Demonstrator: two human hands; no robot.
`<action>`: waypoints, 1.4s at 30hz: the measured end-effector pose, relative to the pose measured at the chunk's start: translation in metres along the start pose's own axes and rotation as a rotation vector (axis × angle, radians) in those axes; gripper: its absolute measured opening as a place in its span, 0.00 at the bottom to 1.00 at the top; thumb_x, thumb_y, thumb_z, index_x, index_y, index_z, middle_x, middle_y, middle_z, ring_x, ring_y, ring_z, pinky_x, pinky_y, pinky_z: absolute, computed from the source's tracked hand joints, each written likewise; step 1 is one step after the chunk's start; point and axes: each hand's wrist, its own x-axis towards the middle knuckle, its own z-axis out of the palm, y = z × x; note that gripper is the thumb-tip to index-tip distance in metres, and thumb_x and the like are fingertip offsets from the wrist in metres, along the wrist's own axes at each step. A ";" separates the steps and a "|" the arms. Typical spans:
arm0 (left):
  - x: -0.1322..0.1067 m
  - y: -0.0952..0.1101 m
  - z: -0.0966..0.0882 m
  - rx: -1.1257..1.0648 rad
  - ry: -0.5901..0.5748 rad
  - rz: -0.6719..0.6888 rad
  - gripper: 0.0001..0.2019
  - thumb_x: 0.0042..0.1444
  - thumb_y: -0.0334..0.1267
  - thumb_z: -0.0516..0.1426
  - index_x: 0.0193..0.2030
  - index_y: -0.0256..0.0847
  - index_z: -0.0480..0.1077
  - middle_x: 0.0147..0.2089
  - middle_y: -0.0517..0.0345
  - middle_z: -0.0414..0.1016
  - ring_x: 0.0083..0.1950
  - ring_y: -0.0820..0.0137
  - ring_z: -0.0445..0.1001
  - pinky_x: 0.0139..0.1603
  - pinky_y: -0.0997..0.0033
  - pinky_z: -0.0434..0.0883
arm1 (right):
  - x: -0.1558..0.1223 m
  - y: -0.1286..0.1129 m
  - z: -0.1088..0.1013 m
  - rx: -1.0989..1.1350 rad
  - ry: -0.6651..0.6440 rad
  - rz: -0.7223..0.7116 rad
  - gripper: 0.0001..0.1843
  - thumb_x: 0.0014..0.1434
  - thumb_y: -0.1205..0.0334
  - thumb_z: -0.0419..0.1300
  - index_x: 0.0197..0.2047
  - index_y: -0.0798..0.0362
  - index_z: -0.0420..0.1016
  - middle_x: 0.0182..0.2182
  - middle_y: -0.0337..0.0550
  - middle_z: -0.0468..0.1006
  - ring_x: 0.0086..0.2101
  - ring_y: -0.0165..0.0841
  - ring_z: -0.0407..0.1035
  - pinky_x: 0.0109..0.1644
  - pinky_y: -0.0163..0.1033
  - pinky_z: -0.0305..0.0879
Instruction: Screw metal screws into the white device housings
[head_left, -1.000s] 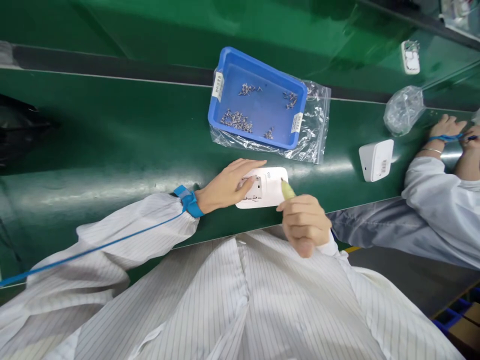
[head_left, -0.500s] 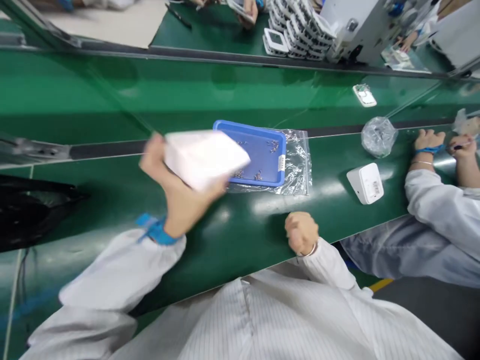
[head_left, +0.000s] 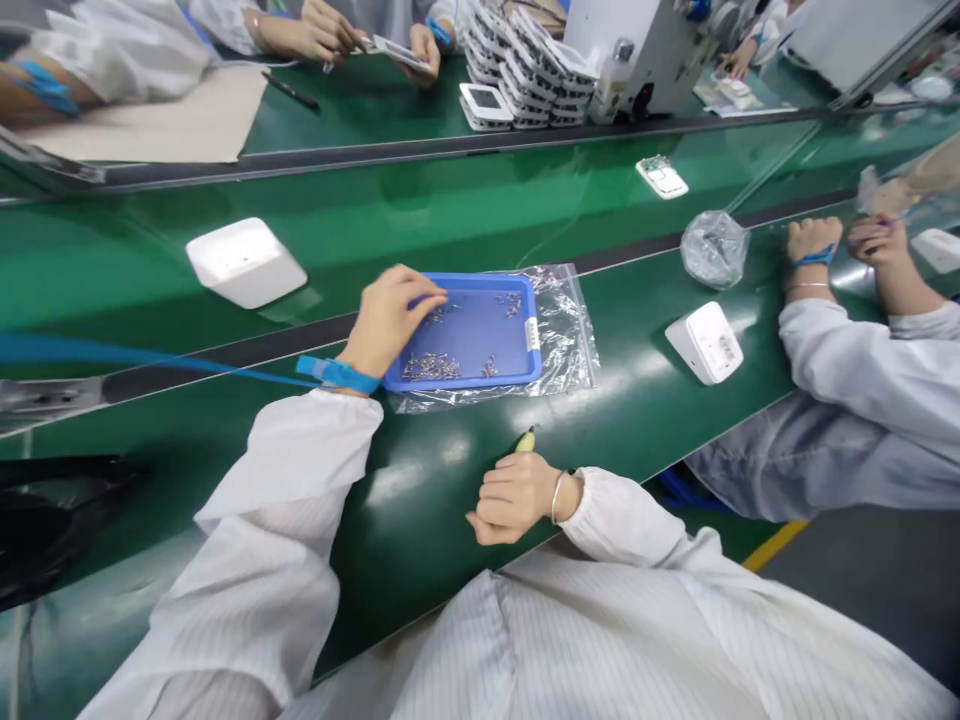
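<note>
My left hand [head_left: 394, 310] reaches over the left rim of a shallow blue tray [head_left: 480, 340], thumb and fingertips pinched together. Whatever may be between the fingertips is too small to make out. Small screws [head_left: 431, 367] lie in the tray in several little heaps. Under the tray is a clear zip bag [head_left: 566, 340] with more screws. My right hand [head_left: 517, 497] rests near the table's front edge, closed around a slim yellow-green tool [head_left: 526, 441] with a dark tip; most of it is hidden. A white wedge-shaped housing [head_left: 246, 263] lies on the green belt beyond my left hand.
Another white housing [head_left: 706, 343] and a crumpled clear plastic bag [head_left: 715, 249] lie to the right. A co-worker's hands [head_left: 816, 245] are at the right edge. A white panel [head_left: 662, 177] lies on the belt; stacked white frames [head_left: 517, 75] stand across it. Black plastic [head_left: 52, 520] lies at left.
My left hand has let go of the white housing, which now lies on the belt, and has come to the tray. My right hand appears further left, with the yellow-green tool showing.
</note>
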 end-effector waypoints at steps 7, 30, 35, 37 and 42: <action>0.015 0.002 0.033 0.218 -0.196 0.001 0.13 0.65 0.38 0.51 0.40 0.35 0.75 0.41 0.47 0.75 0.47 0.59 0.71 0.54 0.62 0.67 | -0.014 0.006 0.001 0.078 -0.307 0.099 0.26 0.55 0.59 0.54 0.13 0.49 0.42 0.11 0.28 0.43 0.13 0.23 0.41 0.16 0.32 0.48; -0.158 0.084 0.005 -0.523 -0.119 -0.377 0.07 0.59 0.42 0.58 0.32 0.44 0.74 0.31 0.64 0.79 0.31 0.71 0.77 0.37 0.74 0.74 | -0.102 0.050 -0.151 -0.849 -0.368 1.518 0.24 0.66 0.57 0.46 0.56 0.59 0.74 0.39 0.59 0.80 0.34 0.40 0.75 0.37 0.41 0.65; -0.174 0.103 0.006 -0.738 -0.132 -0.433 0.06 0.53 0.40 0.64 0.28 0.44 0.75 0.30 0.64 0.79 0.30 0.72 0.77 0.34 0.76 0.74 | -0.033 -0.021 -0.088 -0.148 -0.553 1.123 0.21 0.65 0.59 0.51 0.58 0.54 0.73 0.46 0.49 0.82 0.32 0.34 0.77 0.38 0.36 0.69; -0.178 0.105 0.008 -0.740 -0.191 -0.402 0.06 0.52 0.40 0.65 0.27 0.44 0.76 0.30 0.64 0.79 0.31 0.73 0.77 0.34 0.77 0.73 | -0.006 -0.040 -0.060 -0.005 -0.621 0.972 0.25 0.66 0.58 0.50 0.64 0.55 0.65 0.50 0.48 0.80 0.37 0.35 0.78 0.37 0.37 0.70; -0.180 0.100 0.010 -0.756 -0.078 -0.355 0.07 0.53 0.41 0.65 0.28 0.42 0.76 0.27 0.62 0.76 0.29 0.74 0.73 0.31 0.76 0.69 | 0.026 -0.049 -0.021 -0.066 -0.739 0.834 0.22 0.66 0.66 0.49 0.62 0.54 0.66 0.39 0.46 0.83 0.29 0.33 0.76 0.25 0.36 0.60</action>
